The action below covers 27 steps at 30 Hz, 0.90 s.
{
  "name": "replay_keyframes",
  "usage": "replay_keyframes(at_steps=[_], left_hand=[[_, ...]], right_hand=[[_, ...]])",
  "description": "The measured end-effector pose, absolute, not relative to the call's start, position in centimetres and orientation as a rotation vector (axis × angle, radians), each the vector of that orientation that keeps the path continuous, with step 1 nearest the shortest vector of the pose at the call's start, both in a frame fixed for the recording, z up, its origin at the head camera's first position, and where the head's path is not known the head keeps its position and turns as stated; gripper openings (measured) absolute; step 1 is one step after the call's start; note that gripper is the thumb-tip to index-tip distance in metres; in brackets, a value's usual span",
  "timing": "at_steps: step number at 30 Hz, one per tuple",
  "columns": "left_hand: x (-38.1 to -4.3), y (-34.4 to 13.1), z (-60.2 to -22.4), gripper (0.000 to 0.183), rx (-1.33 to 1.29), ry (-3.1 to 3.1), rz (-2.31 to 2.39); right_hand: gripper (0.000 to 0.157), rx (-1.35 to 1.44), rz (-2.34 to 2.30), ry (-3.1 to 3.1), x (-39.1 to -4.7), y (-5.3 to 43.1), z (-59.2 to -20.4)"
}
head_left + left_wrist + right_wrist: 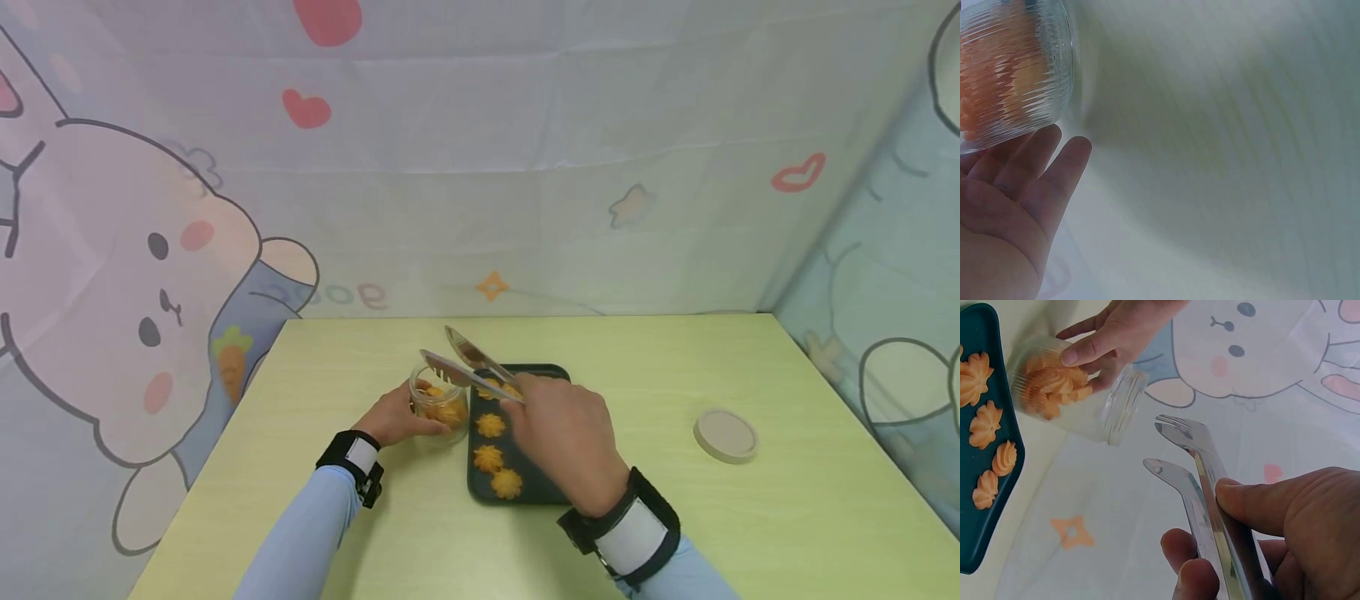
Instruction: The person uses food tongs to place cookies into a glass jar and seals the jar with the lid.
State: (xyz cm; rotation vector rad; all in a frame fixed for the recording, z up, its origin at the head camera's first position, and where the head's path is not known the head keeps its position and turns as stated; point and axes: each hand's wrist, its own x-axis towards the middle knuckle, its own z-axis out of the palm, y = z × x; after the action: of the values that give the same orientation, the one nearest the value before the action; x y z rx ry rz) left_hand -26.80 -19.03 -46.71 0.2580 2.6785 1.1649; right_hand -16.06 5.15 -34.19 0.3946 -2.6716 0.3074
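Note:
My left hand [397, 417] grips a ribbed clear glass jar [1085, 415] by its side. Piped, ridged cookies [1054, 387] lie inside the jar, whose mouth is uncovered. In the left wrist view, two fingers of the left hand [1016, 200] show beside the jar's base. Metal serving tongs [1210, 506] are in my right hand [566, 433], pinched between thumb and fingers. Their tips stand apart above the jar mouth, with nothing between them. Under the right hand lies a dark green baking tray [534, 479], carrying several cookies [489, 458]; the hand hides part of it.
A round beige lid [726, 435] lies on the pale yellow table [645, 358], right of the tray. Behind the table's far edge hangs a printed cloth [480, 208] with a rabbit, hearts and stars.

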Motion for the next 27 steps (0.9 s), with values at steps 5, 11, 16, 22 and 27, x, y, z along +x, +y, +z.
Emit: replay_keyframes(at_steps=[5,11,16,22,27], left_hand=[[-26.7,-19.0,-46.8,0.079,0.244,2.685,1.160],[-26.7,-19.0,-47.0,0.079,0.245,2.687,1.162],[-26.8,-19.1,-47.0,0.082,0.233,2.683,1.156],[-27.1,-19.2,-47.4,0.085,0.243,2.681,1.162],[-27.4,-19.3,-47.8,0.086,0.252,2.695,1.154]], right_hand=[[0.024,0.389,0.323,-2.668,-15.7,5.6,-34.2],[0.021,0.348,0.352,-2.687,-15.5,6.4,-34.4],[0.023,0.329,0.371,-2.717,-15.4,7.1,-34.7],[0.025,0.306,0.378,-2.734,-15.2,8.0,-35.2],[0.026,0.292,0.384,-2.755,-15.0,8.5,-35.6]])
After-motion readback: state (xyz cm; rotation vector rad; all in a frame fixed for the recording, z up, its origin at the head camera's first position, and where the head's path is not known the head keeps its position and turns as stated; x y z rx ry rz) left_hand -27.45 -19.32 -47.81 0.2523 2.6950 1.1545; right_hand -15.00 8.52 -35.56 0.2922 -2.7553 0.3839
